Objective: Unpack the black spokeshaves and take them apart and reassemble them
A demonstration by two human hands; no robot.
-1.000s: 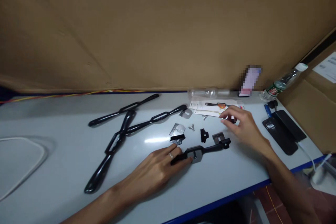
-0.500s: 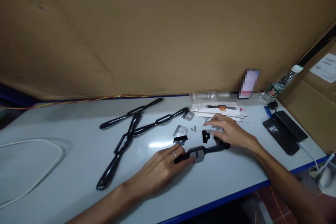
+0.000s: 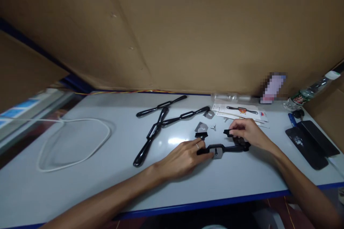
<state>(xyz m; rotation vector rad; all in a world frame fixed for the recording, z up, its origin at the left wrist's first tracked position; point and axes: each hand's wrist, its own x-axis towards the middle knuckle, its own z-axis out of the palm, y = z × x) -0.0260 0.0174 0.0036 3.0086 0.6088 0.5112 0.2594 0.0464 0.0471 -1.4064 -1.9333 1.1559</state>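
Observation:
My left hand is closed on the left handle of a black spokeshave lying near the table's front. A grey blade rests at the middle of this spokeshave. Over its right end, my right hand pinches a small black cap plate, lifted off the table. Just beyond my left fingers lies a second black cap plate, beside a loose blade. A silver thumbscrew and another blade are farther back. Three black spokeshave bodies without blades lie to the left, two of them touching.
Printed cards and clear plastic packaging lie at the back, by an upright phone. A water bottle and a black case occupy the right side. A white cable loops across the left.
My right hand has come down and taken hold of the black cap plate that lay on the table. My left hand stays on the spokeshave. The view has swung left.

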